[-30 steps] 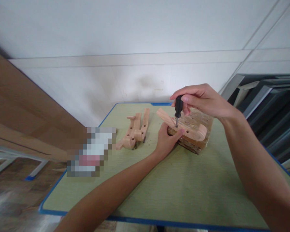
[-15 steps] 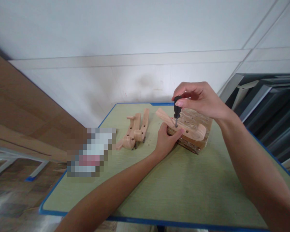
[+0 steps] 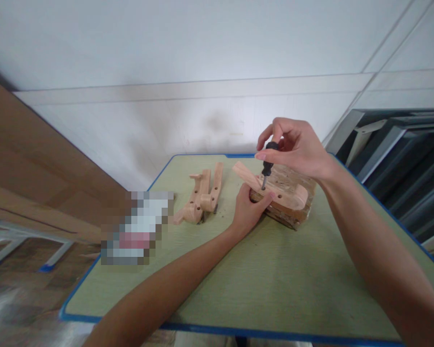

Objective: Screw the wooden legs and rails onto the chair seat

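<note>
A curved light wooden piece (image 3: 287, 192) with holes lies on a rough chipboard block (image 3: 296, 212) at the far middle of the table. My right hand (image 3: 296, 147) pinches a small black-handled screwdriver (image 3: 268, 164) held upright, its tip in a hole near the piece's left end. My left hand (image 3: 249, 208) grips the left end of the wooden piece and the block's edge, thumb lying on top beside the screwdriver tip.
Two more shaped wooden pieces (image 3: 202, 196) lie together left of the block. A blurred-out object (image 3: 137, 226) sits at the left edge of the green, blue-rimmed table (image 3: 260, 284). Dark metal frames (image 3: 401, 159) lean at the right; a white wall stands behind.
My right hand's fingers have shifted round the screwdriver handle, from lying over it to pinching its top, and the hand rose slightly. The left hand and wood stayed put.
</note>
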Available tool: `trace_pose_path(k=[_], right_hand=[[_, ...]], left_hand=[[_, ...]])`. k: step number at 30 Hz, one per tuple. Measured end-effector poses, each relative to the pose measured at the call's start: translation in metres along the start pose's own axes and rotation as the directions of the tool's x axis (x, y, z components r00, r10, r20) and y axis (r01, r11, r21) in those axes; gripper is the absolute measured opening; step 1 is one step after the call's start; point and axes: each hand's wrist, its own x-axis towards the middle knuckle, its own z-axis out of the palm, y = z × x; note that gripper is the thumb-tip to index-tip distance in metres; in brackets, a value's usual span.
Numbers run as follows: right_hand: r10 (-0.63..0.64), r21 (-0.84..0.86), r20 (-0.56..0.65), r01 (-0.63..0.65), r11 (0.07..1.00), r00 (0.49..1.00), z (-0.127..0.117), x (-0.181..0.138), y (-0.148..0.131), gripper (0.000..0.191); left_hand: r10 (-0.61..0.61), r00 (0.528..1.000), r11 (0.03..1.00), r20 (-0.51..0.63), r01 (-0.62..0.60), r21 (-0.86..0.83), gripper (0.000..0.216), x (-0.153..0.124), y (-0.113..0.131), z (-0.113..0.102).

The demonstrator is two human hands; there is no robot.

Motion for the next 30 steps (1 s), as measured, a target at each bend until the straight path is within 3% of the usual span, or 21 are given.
trace_pose_path(k=[4, 9, 17, 24, 30], right_hand=[[0.080, 0.012, -0.031, -0.080, 0.997, 0.996, 0.003, -0.002, -0.002, 0.039], [0.149, -0.005, 0.032, -0.149, 0.989, 0.988, 0.000, -0.003, -0.004, 0.039], [0.108, -0.039, 0.059, -0.106, 0.994, 0.992, -0.002, -0.002, -0.001, 0.036], [0.106, -0.042, 0.272, -0.098, 0.994, 0.957, -0.010, -0.004, -0.009, 0.027], [0.102, -0.096, 0.313, -0.075, 0.993, 0.944, -0.015, -0.004, -0.011, 0.027]], left_hand=[[0.001, 1.000, 1.000, 0.003, -0.001, -0.003, 0.040, 0.000, 0.001, 0.000], [-0.010, 1.000, 1.000, 0.001, 0.010, 0.014, 0.038, -0.001, -0.002, 0.000], [-0.007, 1.000, 1.000, 0.000, 0.007, 0.023, 0.034, 0.000, -0.003, 0.001], [-0.021, 1.000, 1.000, 0.003, 0.021, 0.023, 0.034, 0.001, -0.002, 0.002], [-0.003, 1.000, 0.999, -0.012, 0.004, 0.046, 0.038, 0.002, -0.003, 0.001]])
